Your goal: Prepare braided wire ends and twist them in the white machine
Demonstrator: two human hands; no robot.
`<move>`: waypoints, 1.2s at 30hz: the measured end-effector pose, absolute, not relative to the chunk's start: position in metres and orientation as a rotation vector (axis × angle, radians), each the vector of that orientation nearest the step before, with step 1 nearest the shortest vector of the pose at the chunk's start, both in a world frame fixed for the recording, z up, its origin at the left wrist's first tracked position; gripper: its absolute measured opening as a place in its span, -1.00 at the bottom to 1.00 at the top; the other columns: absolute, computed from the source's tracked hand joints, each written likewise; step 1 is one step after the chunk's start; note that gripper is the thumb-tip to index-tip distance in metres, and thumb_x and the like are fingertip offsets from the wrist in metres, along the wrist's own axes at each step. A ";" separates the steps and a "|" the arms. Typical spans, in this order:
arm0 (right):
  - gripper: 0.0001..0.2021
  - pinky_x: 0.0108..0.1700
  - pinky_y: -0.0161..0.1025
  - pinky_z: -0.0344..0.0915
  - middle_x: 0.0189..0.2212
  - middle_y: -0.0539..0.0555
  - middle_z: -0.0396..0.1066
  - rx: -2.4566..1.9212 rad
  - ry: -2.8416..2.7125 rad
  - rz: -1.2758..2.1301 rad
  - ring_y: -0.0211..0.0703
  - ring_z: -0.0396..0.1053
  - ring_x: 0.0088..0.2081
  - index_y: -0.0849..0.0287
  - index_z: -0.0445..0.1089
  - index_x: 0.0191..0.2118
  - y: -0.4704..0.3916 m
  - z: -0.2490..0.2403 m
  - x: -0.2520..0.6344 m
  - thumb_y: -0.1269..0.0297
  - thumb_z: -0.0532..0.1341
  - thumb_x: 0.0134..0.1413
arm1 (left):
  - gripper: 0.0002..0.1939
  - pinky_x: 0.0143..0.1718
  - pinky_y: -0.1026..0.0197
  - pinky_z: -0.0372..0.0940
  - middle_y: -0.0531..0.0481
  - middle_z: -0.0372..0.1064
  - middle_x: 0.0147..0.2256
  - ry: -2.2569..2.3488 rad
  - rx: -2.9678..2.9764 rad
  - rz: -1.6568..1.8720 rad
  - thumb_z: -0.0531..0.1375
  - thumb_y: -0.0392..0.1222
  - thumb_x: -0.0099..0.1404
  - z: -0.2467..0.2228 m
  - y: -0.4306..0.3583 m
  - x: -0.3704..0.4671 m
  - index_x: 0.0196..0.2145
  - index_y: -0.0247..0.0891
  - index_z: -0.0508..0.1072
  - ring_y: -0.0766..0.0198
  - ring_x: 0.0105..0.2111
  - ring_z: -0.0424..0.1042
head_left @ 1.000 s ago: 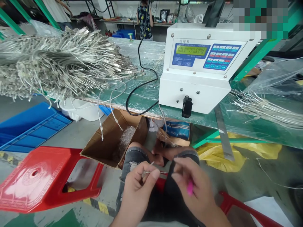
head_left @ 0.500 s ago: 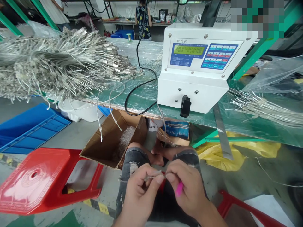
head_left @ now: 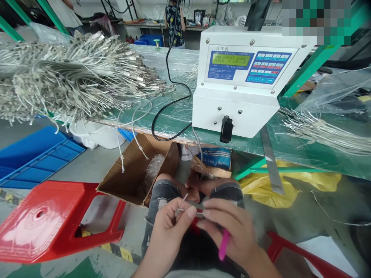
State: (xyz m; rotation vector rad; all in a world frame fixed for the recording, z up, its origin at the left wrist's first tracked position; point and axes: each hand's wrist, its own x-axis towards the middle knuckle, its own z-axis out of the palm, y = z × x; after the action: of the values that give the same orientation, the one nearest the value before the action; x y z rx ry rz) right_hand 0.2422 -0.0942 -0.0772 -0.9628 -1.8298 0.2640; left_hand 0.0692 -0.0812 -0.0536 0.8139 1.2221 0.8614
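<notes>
Above my lap, my left hand (head_left: pixel 174 222) pinches the end of a thin grey cable (head_left: pixel 179 211) between thumb and fingers. A fine wire end (head_left: pixel 186 196) sticks up from that grip, and a short red strand (head_left: pixel 199 211) points toward the other hand. My right hand (head_left: pixel 230 227) is curled close by with a slim pink-handled tool (head_left: pixel 224 245) held in it. Its fingertips are at the red strand; whether they touch it is hard to tell. The tool's tip is hidden by the fingers.
A white machine (head_left: pixel 236 104) with keypad stands on the green bench (head_left: pixel 307 154). Heaped cables (head_left: pixel 95 77) lie left, a smaller bundle (head_left: pixel 327 129) right. Below are a cardboard box (head_left: pixel 127 177), red stool (head_left: pixel 49 220), blue crate (head_left: pixel 43 158) and steel ruler (head_left: pixel 271 162). People stand behind.
My right hand's fingers have loosened and spread from their pinch, and more of the pink tool shows. The wire end at my left hand now points upward.
</notes>
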 end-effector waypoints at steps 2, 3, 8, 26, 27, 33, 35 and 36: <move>-0.77 -0.28 -0.31 0.42 -0.14 0.12 0.53 -0.879 -1.875 0.188 -0.22 0.51 -0.18 0.17 0.42 -0.04 -0.094 -0.078 0.242 0.48 0.28 0.19 | -0.56 -0.50 0.46 0.06 0.17 0.21 -0.60 1.186 0.797 0.837 0.37 0.15 0.10 -0.055 -0.081 0.068 -0.55 -0.27 0.36 0.48 -0.55 0.09; -0.78 -0.37 -0.29 0.38 -0.14 0.12 0.55 -0.850 -1.903 0.161 -0.22 0.52 -0.24 0.17 0.43 -0.03 -0.093 -0.078 0.242 0.49 0.24 0.22 | -0.55 -0.51 0.46 0.05 0.17 0.21 -0.60 1.169 0.787 0.822 0.37 0.15 0.10 -0.055 -0.082 0.068 -0.54 -0.27 0.35 0.49 -0.55 0.08; -0.82 -0.56 -0.23 0.13 -0.22 0.12 0.58 -0.821 -1.947 0.070 -0.26 0.42 -0.49 0.20 0.44 -0.07 -0.089 -0.072 0.243 0.44 0.11 0.34 | -0.55 -0.55 0.45 -0.02 0.22 0.10 -0.64 1.106 0.732 0.798 0.37 0.14 0.11 -0.050 -0.081 0.068 -0.54 -0.27 0.34 0.51 -0.58 -0.03; -0.73 -0.63 -0.44 -0.24 -0.55 -0.16 0.04 -1.061 -0.832 1.843 -0.48 -0.24 -0.64 0.15 0.25 -0.25 -0.104 -0.063 0.228 0.05 0.22 0.25 | -0.66 -0.41 0.35 0.24 0.05 0.42 -0.46 0.930 2.202 1.029 0.14 -0.49 0.27 -0.062 -0.079 0.046 -0.14 -0.13 0.53 0.38 -0.47 0.37; -0.72 -0.63 -0.44 -0.27 -0.56 -0.16 0.04 -1.045 -0.810 1.856 -0.47 -0.24 -0.64 0.15 0.24 -0.24 -0.105 -0.063 0.228 0.03 0.20 0.26 | -0.68 -0.40 0.35 0.24 0.05 0.43 -0.45 0.940 2.168 0.995 0.14 -0.48 0.27 -0.062 -0.080 0.047 -0.16 -0.12 0.54 0.38 -0.47 0.38; -0.79 -0.52 -0.45 0.11 -0.57 -0.11 0.14 -1.241 -1.144 1.323 -0.37 0.14 -0.54 0.14 0.30 -0.07 -0.107 -0.070 0.231 0.13 0.07 0.37 | -0.80 -0.51 0.39 0.10 0.12 0.28 -0.55 1.238 1.436 0.931 0.23 -0.15 0.29 -0.057 -0.085 0.062 -0.47 -0.20 0.51 0.44 -0.56 0.19; -0.84 -0.46 -0.44 0.21 -0.53 -0.09 0.21 -1.296 -1.371 0.977 -0.37 0.21 -0.53 0.10 0.32 -0.02 -0.107 -0.072 0.236 0.25 0.08 0.36 | -0.68 -0.53 0.39 0.03 0.16 0.17 -0.59 1.301 1.143 0.898 0.28 0.03 0.22 -0.055 -0.085 0.064 -0.54 -0.23 0.42 0.45 -0.57 0.08; -0.84 -0.43 -0.42 0.26 -0.47 -0.06 0.29 -1.287 -1.481 0.814 -0.36 0.27 -0.50 0.08 0.33 -0.02 -0.106 -0.074 0.238 0.30 0.12 0.33 | -0.63 -0.53 0.39 0.00 0.18 0.12 -0.60 1.303 1.047 0.872 0.30 0.09 0.19 -0.055 -0.084 0.064 -0.55 -0.24 0.39 0.45 -0.57 0.04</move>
State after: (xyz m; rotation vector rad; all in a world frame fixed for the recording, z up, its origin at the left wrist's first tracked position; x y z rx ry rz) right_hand 0.2381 -0.1065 -0.0735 -1.2868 -1.4812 0.8142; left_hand 0.0644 -0.0838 -0.0547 1.0468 1.3034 0.8718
